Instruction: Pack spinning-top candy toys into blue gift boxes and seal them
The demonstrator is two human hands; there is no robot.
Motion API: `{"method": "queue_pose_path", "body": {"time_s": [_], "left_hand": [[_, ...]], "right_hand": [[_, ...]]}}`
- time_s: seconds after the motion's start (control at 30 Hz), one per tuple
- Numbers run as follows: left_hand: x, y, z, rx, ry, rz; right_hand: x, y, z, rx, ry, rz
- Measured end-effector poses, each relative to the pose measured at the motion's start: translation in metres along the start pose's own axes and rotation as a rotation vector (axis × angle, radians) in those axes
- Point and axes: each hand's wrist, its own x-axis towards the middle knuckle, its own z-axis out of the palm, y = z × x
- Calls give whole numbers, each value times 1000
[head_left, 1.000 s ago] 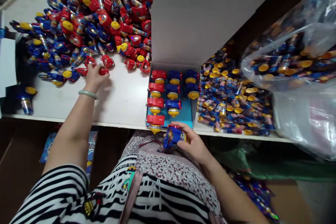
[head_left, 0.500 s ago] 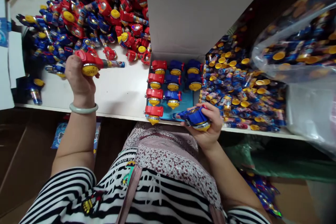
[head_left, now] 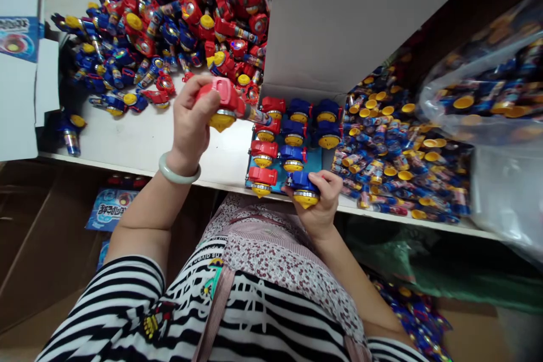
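My left hand is closed round a red spinning-top toy with a yellow pointed base and a clear tube sticking out to the right. It is held above the white table, just left of the open box. My right hand grips a blue spinning-top toy at the box's near edge, at the front of the middle column. Inside the box, red toys form the left column, blue toys the middle one, and more blue toys stand at the right. Their tubes are mostly hidden.
A heap of red and blue toys covers the table's back left. The box's raised grey lid stands behind the rows. Right of it lie many small yellow-capped tubes and a clear plastic bag of them. An opened carton stands far left.
My left hand has carried the red toy rightward from the heap to the box. My right hand has brought the blue toy upright to the front of the middle column. The view has shifted slightly.
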Motion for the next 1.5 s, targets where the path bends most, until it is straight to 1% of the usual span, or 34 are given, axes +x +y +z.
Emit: {"method": "queue_pose_path", "body": {"time_s": [0.07, 0.2, 0.23, 0.3, 0.37, 0.4, 0.47, 0.5, 0.53, 0.6, 0.63, 0.7, 0.77, 0.8, 0.83, 0.87, 0.9, 0.93, 1.0, 1.03, 1.07, 1.1, 1.17, 1.23, 1.33, 1.43, 1.5], "left_hand": [[-2, 4, 8, 26, -54, 21], [-5, 11, 22, -69, -150, 125], [-6, 13, 24, -88, -158, 136], [-7, 17, 26, -137, -166, 157], [-8, 22, 26, -159, -187, 156], [-8, 24, 25, -146, -200, 143], [-8, 32, 26, -83, -221, 88], [-8, 38, 29, -46, -237, 48], [-8, 45, 33, -18, -260, 11], [-11, 63, 48, 7, -344, -34], [-14, 72, 58, 3, -405, -33], [-22, 88, 79, -39, -531, 18], [-26, 91, 96, -105, -636, 75], [-25, 87, 100, -129, -670, 89], [-19, 77, 100, -134, -681, 93], [-10, 64, 97, -116, -662, 90], [3, 46, 89, -71, -609, 85], [18, 25, 79, 0, -518, 83], [52, -20, 51, 175, -240, 95], [67, -42, 36, 279, -110, 87], [80, -62, 23, 367, -38, 57], [91, -80, 11, 422, -7, 4], [101, -108, -3, 451, -19, -111], [101, -127, -7, 424, -40, -198], [96, -141, -2, 430, -48, -261], [96, -151, 6, 475, -67, -299], [100, -159, 10, 495, -90, -296]], "right_hand": [[1, 1, 1, -13, 1, 1], [-7, 10, 12, 21, 37, -18], [-12, 13, 17, 44, 25, -30], [-22, 16, 25, 82, -43, -36], [-26, 17, 24, 96, -136, -22], [-25, 17, 18, 94, -203, -5], [-12, 14, -3, 85, -355, 35], [-1, 12, -18, 85, -397, 44], [12, 9, -33, 85, -409, 49], [44, 1, -60, 90, -305, 6], [60, -3, -70, 92, -260, -30], [88, -6, -79, 90, -242, -97], [103, 0, -80, 86, -254, -123], [105, 7, -79, 87, -241, -111], [102, 16, -78, 93, -217, -80], [96, 28, -78, 105, -187, -35], [87, 41, -76, 116, -158, 16], [77, 54, -75, 125, -132, 62], [54, 79, -67, 135, -94, 120], [43, 89, -61, 133, -77, 125], [34, 97, -54, 129, -58, 116], [27, 103, -46, 122, -42, 96], [19, 110, -32, 102, -29, 46], [18, 113, -23, 94, -56, 3], [24, 114, -23, 107, -117, -53], [30, 117, -33, 108, -208, -90], [31, 121, -38, 106, -254, -113]]}}
